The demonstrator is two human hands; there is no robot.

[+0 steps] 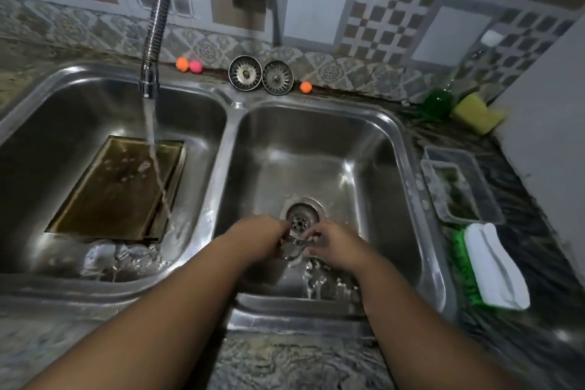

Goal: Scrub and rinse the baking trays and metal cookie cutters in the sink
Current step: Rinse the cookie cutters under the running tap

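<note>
Cookie cutter [292, 247] — a small piece of shiny metal — sits between both hands low in the right basin [373, 149], just in front of the drain [302, 215]. The left hand [259, 236] and right hand [332, 244] meet over it, fingers curled narrowly around its edges, probably so one hand steadies it while the other rubs it clean; no sponge shows in either grip. Its shape is too hidden and blurred to name, and I cannot tell which way its long axis runs.

More metal cutters [329, 279] appear to lie heaped against the near wall of that basin, likely waiting their turn. In the left basin [38, 123] a brownish baking tray [117, 190] lies tilted, its long axis running from the near left toward the far right, its far end up under the faucet [150, 79] so the running stream [153, 142] washes down its length. On the table at the right edge rest a scrub brush [493, 266], a clear tub [459, 184] and a yellow sponge [476, 112] — all within reach.
</note>
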